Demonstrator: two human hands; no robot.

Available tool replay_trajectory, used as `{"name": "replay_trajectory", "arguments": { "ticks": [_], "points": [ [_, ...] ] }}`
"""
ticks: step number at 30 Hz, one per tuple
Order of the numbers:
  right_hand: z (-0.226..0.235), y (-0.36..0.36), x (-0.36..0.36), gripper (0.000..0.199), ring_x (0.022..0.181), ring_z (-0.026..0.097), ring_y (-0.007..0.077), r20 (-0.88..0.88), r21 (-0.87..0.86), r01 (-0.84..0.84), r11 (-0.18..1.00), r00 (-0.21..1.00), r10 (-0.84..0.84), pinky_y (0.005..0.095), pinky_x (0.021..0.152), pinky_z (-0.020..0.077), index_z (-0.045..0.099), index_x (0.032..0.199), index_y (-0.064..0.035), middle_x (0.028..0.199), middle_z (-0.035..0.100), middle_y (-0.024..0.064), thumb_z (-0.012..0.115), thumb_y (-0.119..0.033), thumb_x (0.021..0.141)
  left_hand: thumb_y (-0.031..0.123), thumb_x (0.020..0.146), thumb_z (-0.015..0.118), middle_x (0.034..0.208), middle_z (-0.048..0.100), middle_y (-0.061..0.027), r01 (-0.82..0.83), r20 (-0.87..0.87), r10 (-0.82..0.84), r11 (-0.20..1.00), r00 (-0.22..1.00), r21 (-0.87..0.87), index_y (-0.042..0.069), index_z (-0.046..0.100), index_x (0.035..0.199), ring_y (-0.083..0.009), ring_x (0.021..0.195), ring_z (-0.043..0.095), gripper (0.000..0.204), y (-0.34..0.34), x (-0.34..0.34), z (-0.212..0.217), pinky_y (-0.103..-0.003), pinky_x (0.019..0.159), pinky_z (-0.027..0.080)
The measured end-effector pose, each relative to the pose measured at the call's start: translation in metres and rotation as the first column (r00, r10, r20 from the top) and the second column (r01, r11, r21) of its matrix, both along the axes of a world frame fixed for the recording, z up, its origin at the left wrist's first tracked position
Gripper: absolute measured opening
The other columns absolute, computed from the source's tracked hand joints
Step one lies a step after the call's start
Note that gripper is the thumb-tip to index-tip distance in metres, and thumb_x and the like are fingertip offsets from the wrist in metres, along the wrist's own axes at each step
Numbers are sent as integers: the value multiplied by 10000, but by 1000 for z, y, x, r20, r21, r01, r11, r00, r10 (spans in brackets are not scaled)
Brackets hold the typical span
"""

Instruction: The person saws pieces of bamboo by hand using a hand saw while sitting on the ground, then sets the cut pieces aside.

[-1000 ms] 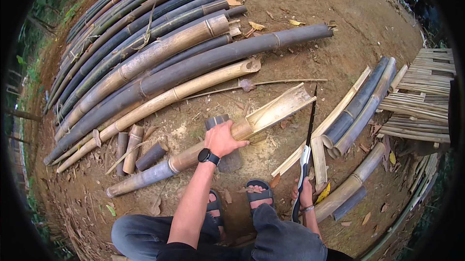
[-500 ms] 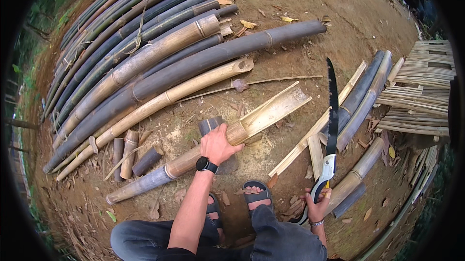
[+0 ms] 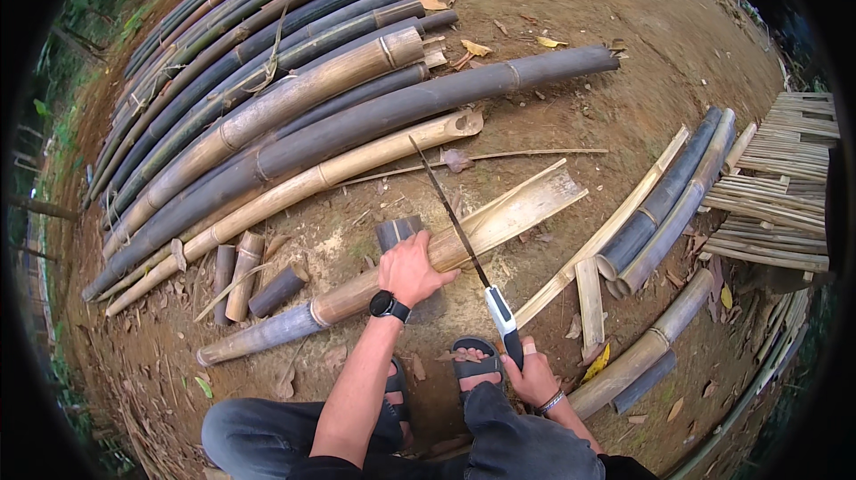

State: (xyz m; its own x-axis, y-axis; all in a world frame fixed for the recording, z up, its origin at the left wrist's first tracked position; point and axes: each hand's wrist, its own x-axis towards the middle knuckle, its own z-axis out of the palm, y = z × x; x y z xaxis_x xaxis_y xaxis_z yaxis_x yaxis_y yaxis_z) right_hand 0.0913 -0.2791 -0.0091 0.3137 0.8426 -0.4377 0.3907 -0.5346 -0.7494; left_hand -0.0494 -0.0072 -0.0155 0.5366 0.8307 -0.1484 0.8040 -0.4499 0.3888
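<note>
A bamboo pole (image 3: pixel 343 298) lies slantwise before me; its far right end is cut away into an open, pale half-channel. My left hand (image 3: pixel 412 268), with a dark watch at the wrist, is wrapped over the pole just left of the cut-away part. Under the pole lies a short dark bamboo piece (image 3: pixel 398 229). In my right hand (image 3: pixel 535 379) is a pruning saw (image 3: pixel 501 311) with a white-and-black handle. Its toothed blade points up and left, across the cut-away section; I cannot tell whether it touches.
Long bamboo poles (image 3: pixel 357 137) are piled at the far left. Short offcuts (image 3: pixel 242 277) lie nearer. To the right are split and whole bamboo lengths (image 3: pixel 664 199) and a slatted bamboo stack (image 3: pixel 771 204). My sandalled feet (image 3: pixel 477 360) stand close below the pole.
My right hand has brought the saw leftward, its blade swinging from upright beside the pole to slanting across it. My left hand stays on the bamboo pole.
</note>
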Motion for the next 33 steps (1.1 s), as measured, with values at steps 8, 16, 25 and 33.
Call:
{"name": "replay_trajectory", "arguments": {
  "ticks": [8,16,25,33],
  "points": [
    [16,6,1,407,813,655,506,30,-64,-28,998,999,30,551,662,509,440,1171,37,808,656,318,641,-237,948,548,640,811,1037,708,-163,8,-17,-8,999,1000,-31,53,609,1150,-340,980,687,739,1,-2,-2,-444,831,550],
    [10,34,6,484,784,627,551,8,54,-80,995,997,79,601,688,491,361,1285,5,788,648,325,612,-249,959,469,645,816,1009,694,-198,6,-11,-6,999,1000,-49,50,593,1093,-368,927,694,652,0,0,3,-443,813,555],
    [33,26,4,494,757,617,563,191,-119,-141,983,968,162,617,664,482,350,1300,4,734,626,344,588,-296,988,448,640,854,1003,700,-195,-8,-59,6,999,998,-50,11,600,1027,-339,950,701,637,-2,1,0,-412,833,567],
    [37,5,-3,485,735,611,567,196,-151,-147,978,965,175,631,652,482,361,1245,35,727,616,362,612,-274,968,438,628,849,990,702,-204,-29,-39,27,999,999,-40,14,596,966,-353,945,694,598,-2,-9,2,-416,857,554]
  ]
}}
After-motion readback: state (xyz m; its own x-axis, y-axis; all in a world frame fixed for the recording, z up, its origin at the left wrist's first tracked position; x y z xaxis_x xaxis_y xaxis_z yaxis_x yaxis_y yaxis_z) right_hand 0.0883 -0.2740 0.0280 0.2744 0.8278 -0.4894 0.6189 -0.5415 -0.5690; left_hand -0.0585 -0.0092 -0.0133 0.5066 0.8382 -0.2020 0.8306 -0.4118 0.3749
